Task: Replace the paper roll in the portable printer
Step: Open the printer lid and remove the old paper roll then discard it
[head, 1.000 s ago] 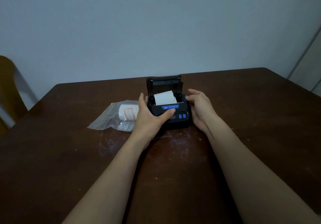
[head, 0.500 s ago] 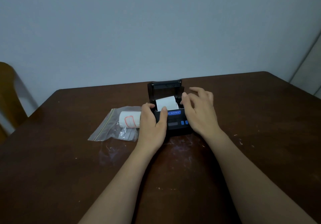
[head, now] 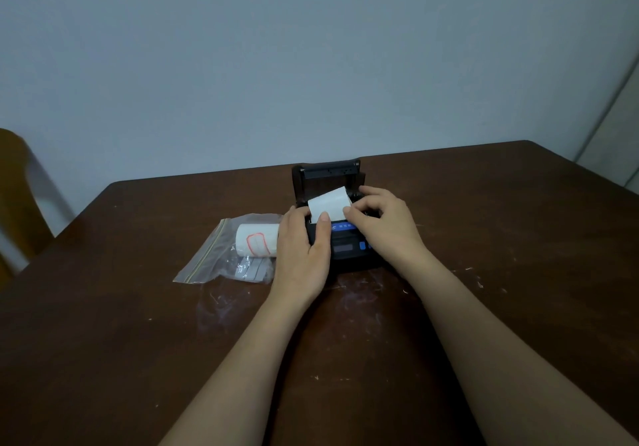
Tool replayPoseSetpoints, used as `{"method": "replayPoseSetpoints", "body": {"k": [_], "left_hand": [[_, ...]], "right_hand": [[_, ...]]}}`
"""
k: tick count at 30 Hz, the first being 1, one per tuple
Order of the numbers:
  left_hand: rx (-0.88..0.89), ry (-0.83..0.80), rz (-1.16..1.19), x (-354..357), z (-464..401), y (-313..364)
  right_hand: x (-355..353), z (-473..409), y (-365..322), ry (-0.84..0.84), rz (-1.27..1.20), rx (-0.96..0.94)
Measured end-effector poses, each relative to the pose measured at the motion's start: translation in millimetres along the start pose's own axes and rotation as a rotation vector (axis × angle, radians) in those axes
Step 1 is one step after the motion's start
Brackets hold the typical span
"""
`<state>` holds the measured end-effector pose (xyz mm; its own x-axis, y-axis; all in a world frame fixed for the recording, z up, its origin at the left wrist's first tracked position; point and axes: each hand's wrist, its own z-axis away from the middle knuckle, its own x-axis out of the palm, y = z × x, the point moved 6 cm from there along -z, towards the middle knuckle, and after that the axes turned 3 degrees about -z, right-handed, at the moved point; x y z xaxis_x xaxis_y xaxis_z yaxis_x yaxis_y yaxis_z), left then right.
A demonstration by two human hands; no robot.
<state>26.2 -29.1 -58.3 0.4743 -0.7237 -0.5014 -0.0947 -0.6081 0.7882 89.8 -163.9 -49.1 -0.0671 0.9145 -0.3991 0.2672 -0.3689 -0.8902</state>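
Note:
A small black portable printer sits on the table with its lid standing open at the back. A white paper roll lies tilted in the open bay, its right end raised. My left hand grips the printer's left side, thumb resting at the roll's front edge. My right hand covers the printer's right side, its fingers pinching the roll's right end. Left of the printer, a second white roll with a red outline lies inside a clear zip bag.
The dark wooden table has pale scuffs in front of the printer. A wooden chair back stands at the far left. A plain wall runs behind the table's far edge.
My right hand has moved from beside the printer onto the roll's right end. The roll now sits tilted and higher in the bay. My left thumb shifted up to the roll.

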Motion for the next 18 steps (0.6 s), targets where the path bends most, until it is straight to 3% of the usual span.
{"method": "replayPoseSetpoints", "body": {"k": [6,14,18], "left_hand": [[0.028,0.022,-0.021,-1,8,4],[0.274,0.171,0.048,-25,31,28],[0.308,0.179,0.075,-26,41,43]], "right_hand": [[-7,7,-5,0.128,-0.143,-0.058],[-35,40,-17,0.321,-0.485,-0.037],[-57,65,-22,0.351,-0.472,-0.038]]}}
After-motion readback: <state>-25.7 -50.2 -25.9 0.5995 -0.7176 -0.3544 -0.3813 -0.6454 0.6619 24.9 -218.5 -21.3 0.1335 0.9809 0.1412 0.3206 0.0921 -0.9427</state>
